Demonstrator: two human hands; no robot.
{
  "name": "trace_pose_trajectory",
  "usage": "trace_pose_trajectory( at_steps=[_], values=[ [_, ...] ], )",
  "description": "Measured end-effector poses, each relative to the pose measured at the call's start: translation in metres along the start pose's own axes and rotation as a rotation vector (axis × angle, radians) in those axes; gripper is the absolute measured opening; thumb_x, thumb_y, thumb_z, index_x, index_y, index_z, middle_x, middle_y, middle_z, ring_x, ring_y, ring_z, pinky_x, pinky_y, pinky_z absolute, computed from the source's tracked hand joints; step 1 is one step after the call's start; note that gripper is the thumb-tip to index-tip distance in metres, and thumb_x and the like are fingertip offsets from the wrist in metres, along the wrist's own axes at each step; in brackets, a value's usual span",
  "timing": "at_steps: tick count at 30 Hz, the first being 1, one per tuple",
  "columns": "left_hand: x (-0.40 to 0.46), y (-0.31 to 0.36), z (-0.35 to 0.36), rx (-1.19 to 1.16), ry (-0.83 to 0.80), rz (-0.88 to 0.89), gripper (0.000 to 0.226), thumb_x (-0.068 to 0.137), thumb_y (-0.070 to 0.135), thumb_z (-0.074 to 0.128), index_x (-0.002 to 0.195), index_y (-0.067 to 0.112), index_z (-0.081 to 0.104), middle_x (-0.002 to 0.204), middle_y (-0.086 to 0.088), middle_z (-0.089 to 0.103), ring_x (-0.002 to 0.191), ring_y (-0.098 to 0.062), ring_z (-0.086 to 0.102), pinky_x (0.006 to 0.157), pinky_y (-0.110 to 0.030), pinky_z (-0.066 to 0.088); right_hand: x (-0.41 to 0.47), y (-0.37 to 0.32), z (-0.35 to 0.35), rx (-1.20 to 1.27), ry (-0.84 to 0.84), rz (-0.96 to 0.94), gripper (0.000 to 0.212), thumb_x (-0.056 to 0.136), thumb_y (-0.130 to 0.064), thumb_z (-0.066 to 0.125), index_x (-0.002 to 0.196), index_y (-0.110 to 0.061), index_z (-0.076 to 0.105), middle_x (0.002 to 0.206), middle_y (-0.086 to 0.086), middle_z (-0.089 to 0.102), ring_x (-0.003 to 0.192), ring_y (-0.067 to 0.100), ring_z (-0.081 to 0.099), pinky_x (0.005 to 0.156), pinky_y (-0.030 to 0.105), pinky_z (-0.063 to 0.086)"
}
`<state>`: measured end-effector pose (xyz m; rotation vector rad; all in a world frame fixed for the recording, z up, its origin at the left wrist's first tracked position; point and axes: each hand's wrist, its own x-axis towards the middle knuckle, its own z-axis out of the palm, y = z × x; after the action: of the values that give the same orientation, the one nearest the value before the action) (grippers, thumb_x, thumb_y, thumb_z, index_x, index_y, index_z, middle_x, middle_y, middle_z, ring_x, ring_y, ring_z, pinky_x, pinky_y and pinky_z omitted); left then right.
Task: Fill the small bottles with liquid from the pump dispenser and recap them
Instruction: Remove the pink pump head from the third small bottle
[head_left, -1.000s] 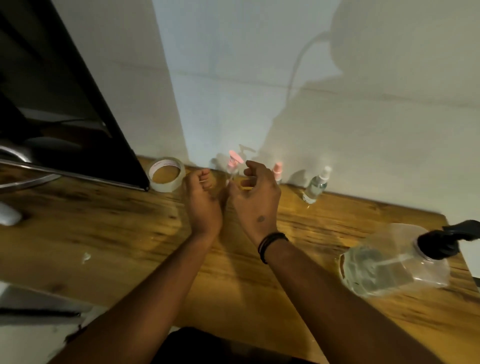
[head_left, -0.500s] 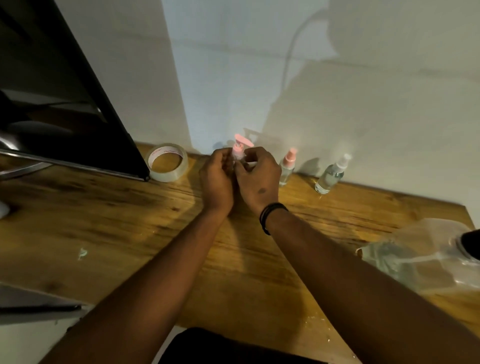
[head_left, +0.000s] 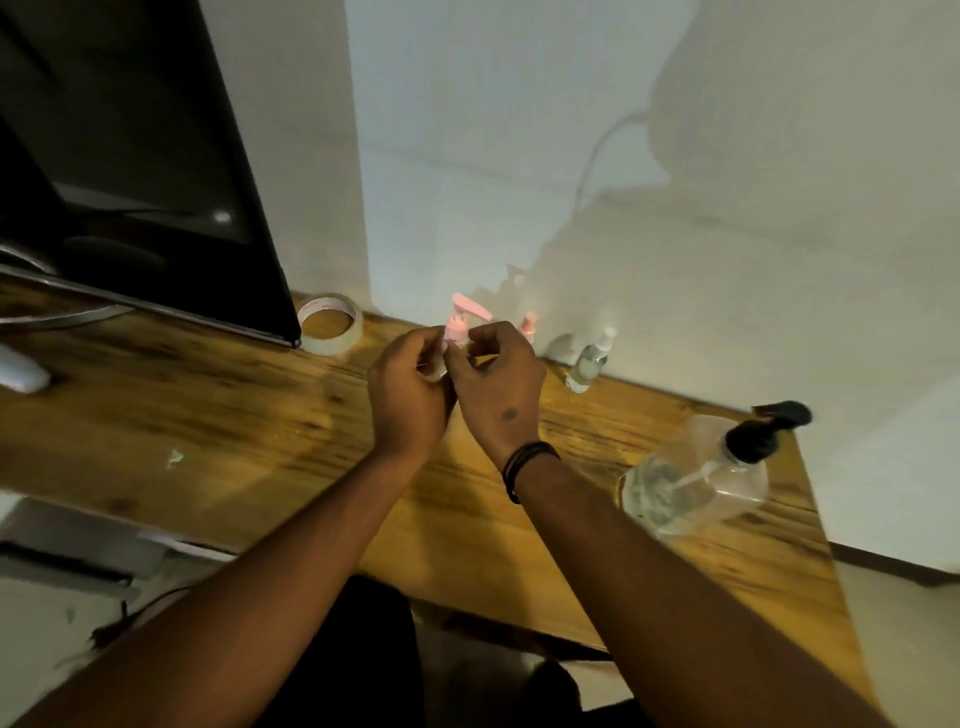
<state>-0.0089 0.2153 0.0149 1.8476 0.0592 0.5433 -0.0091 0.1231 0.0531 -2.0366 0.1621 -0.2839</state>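
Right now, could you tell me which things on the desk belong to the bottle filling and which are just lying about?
Job: pink-pump bottle held by left hand and right hand; pink-cap bottle; white-cap bottle; dispenser.
Lying about: tape; monitor.

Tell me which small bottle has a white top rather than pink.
The clear spray bottle standing alone by the wall, right of both hands. The held bottle and the bottle behind the right hand have pink tops.

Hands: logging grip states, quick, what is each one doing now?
Left hand: grips the body of the small pink-pump bottle.
Right hand: fingers pinch at that bottle's pink cap.
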Motion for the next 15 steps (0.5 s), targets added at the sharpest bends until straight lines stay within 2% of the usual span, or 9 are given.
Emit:
trace_pose_trajectory(
  at_steps=[1,3,5,9,12,15],
  values=[
    [-0.003,0.014,-0.004,-0.007,0.016,0.026,0.030,0.091,0.025,0.072,0.116,0.009,0.074,0.101,0.000,0.076,0.089,-0.018,0.072,0.075,-0.047,0.063,-0.007,-0.012,-0.011,0.010,0.007,-0.022,0.023,0.091,-0.025,0.077,0.106,-0.011,0.068,0.100,0.001,0.070,0.087,0.011,0.065,0.068,0.008,0.046],
    [-0.008,0.043,-0.011,-0.021,0.048,0.081,0.026,0.091,0.016,0.077,0.117,0.009,0.075,0.102,0.001,0.076,0.089,-0.017,0.072,0.076,-0.043,0.063,-0.018,-0.034,-0.032,0.032,0.042,-0.067,0.024,0.090,-0.030,0.078,0.104,-0.013,0.068,0.099,0.001,0.070,0.087,0.012,0.065,0.074,0.020,0.052],
    [-0.009,0.077,-0.020,-0.049,0.062,0.135,0.027,0.090,0.014,0.080,0.115,0.009,0.075,0.102,-0.001,0.076,0.089,-0.016,0.071,0.075,-0.039,0.063,-0.026,-0.058,-0.053,0.054,0.094,-0.112,0.025,0.090,-0.035,0.078,0.100,-0.016,0.068,0.096,0.000,0.070,0.086,0.012,0.065,0.076,0.027,0.054],
    [-0.011,0.157,-0.041,-0.085,0.087,0.294,0.029,0.086,0.024,0.080,0.111,0.011,0.077,0.097,0.000,0.076,0.085,-0.016,0.070,0.072,-0.037,0.062,-0.044,-0.116,-0.105,0.122,0.192,-0.236,0.025,0.089,-0.039,0.079,0.095,-0.018,0.067,0.089,-0.006,0.070,0.081,0.009,0.066,0.072,0.022,0.052],
    [-0.010,0.220,-0.056,-0.131,0.107,0.375,0.039,0.082,0.042,0.073,0.108,0.013,0.078,0.094,0.003,0.076,0.083,-0.013,0.071,0.072,-0.035,0.062,-0.057,-0.160,-0.143,0.182,0.251,-0.330,0.024,0.090,-0.038,0.079,0.095,-0.018,0.067,0.092,-0.006,0.069,0.080,0.007,0.065,0.067,0.010,0.046],
    [-0.005,0.284,-0.069,-0.173,0.081,0.443,0.032,0.079,0.034,0.080,0.105,0.014,0.079,0.091,0.006,0.077,0.081,-0.013,0.072,0.072,-0.034,0.062,-0.069,-0.204,-0.182,0.234,0.322,-0.409,0.022,0.090,-0.037,0.080,0.095,-0.021,0.066,0.094,-0.006,0.069,0.079,0.009,0.064,0.066,0.007,0.044]
  ],
)
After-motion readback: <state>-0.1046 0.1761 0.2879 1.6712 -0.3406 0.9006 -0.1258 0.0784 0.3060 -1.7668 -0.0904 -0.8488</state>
